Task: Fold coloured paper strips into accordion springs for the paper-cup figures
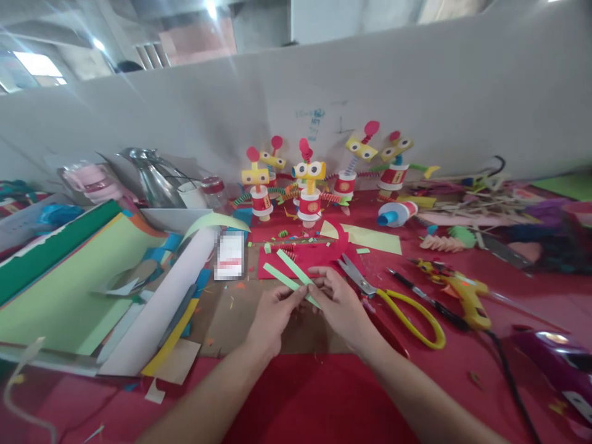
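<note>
Two light green paper strips are pinched between my hands, their long ends pointing up and to the left. The lower paper strip [279,276] runs to my left hand [276,313], whose thumb and fingers are closed on it. My right hand [340,305] grips the upper paper strip [292,266] near the point where the two meet or cross; whether they are joined there is hidden by my fingers. Beneath my hands is a brown cardboard sheet [231,324]. Just beyond the fingertips lies a piece of red paper [271,266].
Yellow-handled scissors [393,302], a pen [419,293] and a yellow glue gun [472,302] lie to the right. Paper-cup figures, including one in the middle [309,203], stand at the back. At left is a box [60,365] of coloured paper; behind it, a metal jug [155,179].
</note>
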Action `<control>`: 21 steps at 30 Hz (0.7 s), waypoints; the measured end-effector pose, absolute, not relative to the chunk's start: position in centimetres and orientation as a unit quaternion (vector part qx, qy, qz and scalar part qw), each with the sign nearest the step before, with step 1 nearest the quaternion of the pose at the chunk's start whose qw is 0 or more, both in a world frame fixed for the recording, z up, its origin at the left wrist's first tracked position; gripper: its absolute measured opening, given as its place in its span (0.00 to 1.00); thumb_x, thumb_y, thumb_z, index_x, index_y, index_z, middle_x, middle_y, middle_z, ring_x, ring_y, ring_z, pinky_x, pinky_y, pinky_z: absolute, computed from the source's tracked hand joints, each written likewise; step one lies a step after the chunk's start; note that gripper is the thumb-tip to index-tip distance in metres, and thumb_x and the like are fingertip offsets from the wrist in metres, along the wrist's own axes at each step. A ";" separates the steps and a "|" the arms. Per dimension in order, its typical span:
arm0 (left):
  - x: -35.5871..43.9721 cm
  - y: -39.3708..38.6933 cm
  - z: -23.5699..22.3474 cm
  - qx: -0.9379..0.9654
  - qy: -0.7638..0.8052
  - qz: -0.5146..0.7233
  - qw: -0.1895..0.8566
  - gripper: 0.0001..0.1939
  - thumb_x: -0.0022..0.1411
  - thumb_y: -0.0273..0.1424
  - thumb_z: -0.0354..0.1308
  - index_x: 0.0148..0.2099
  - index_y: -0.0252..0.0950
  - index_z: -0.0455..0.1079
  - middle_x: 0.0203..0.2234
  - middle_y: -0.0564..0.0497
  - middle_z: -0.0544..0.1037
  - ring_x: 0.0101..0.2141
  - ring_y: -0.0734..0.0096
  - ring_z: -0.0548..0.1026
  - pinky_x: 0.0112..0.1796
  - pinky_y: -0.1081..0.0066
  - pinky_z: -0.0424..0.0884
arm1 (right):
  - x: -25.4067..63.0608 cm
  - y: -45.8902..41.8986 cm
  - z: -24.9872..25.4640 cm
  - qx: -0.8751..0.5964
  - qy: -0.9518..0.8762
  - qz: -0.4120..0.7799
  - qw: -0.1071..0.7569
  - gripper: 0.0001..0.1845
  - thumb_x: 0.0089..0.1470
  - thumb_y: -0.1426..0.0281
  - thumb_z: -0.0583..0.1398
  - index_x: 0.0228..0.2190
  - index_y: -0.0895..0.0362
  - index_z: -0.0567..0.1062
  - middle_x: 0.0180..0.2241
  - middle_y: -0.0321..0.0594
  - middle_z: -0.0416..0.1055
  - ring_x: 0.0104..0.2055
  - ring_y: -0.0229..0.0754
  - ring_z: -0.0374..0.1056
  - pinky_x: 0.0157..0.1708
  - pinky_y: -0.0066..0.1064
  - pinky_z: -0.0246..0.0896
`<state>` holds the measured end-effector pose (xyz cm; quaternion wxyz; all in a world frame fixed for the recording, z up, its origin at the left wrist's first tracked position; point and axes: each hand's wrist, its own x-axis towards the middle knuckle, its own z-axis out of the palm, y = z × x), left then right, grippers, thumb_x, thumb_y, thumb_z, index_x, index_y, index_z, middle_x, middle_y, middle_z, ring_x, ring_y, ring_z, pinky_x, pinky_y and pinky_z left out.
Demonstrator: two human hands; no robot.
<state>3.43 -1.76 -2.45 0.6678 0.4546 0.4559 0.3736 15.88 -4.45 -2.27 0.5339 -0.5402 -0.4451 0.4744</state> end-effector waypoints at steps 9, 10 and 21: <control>1.1 -0.4 -1.0 0.322 0.408 0.463 0.718 0.11 0.52 0.36 0.64 0.36 0.37 0.69 0.28 0.52 0.75 0.29 0.74 0.74 0.31 0.71 0.71 | 17.6 -4.2 -1.1 -0.531 -0.357 0.493 0.590 0.12 0.48 0.62 0.63 0.35 0.54 0.73 0.28 0.34 0.70 0.27 0.34 0.61 0.29 0.29 0.56; 1.1 -0.4 -1.0 0.325 0.406 0.462 0.719 0.11 0.52 0.36 0.64 0.36 0.37 0.69 0.29 0.52 0.75 0.30 0.73 0.74 0.32 0.71 0.72 | 17.7 -4.1 -1.0 -0.523 -0.342 0.505 0.595 0.12 0.47 0.62 0.64 0.34 0.54 0.73 0.27 0.33 0.69 0.25 0.32 0.60 0.27 0.28 0.54; 1.2 -0.4 -1.0 0.317 0.415 0.426 0.739 0.09 0.48 0.29 0.66 0.34 0.34 0.73 0.30 0.51 0.78 0.30 0.75 0.75 0.34 0.72 0.72 | 17.3 -4.2 -1.1 -0.464 -0.300 0.576 0.602 0.11 0.41 0.69 0.67 0.31 0.53 0.75 0.32 0.36 0.73 0.35 0.36 0.67 0.36 0.29 0.60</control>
